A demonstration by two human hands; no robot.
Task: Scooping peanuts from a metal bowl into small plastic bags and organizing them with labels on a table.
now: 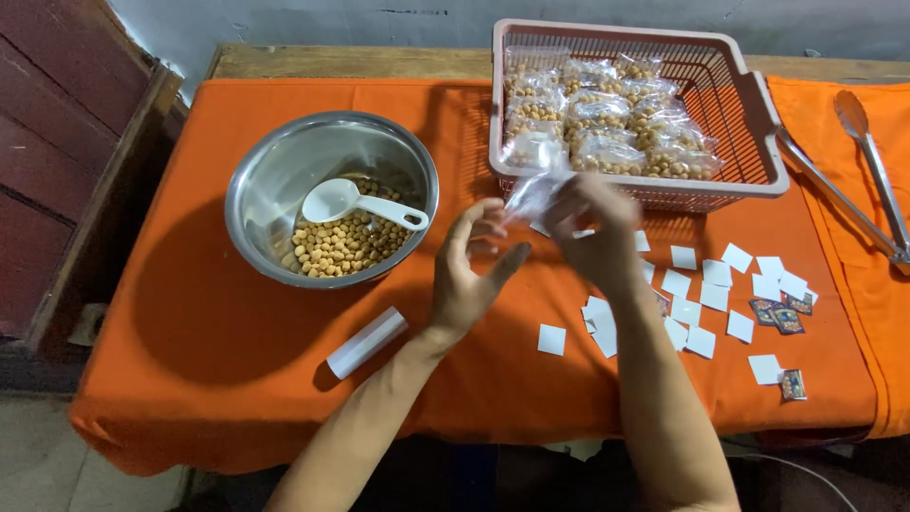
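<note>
so, table: a wooden table (313, 62) under an orange cloth (237, 341); the cloth hangs over the near edge, and the widest bare part is at the front left, around the roll.
basket: a pink plastic basket (749, 123) at the back right, about half filled with small clear bags of nuts (607, 114); its near rim is just behind the hands, so there is little room between hands and basket.
bowl: a round steel bowl (275, 171) at the left, near the left hand but not touching it; roasted nuts (341, 242) lie in its bottom and a white plastic spoon (355, 201) rests on them.
tongs: long metal tongs (872, 180) lie at the far right edge, well apart from both hands.
roll: a small white roll (366, 342) lies on the cloth just left of the left forearm.
hands: the left hand (469, 275) is raised with fingers curved and a little spread, thumb apart, tips near the bag; the right hand (597, 228) is blurred, its fingers seem pressed together on the bag, but i cannot tell the exact grip.
bag: a small clear plastic bag (533, 194) is held between the two hands, above the cloth, before the basket; i judge it very light, thin, soft and slippery, best pinched at its open mouth.
squares: white paper squares (713, 298) and a few dark printed ones (775, 313) are scattered right of the right arm; they look light and easy to brush away.
</note>
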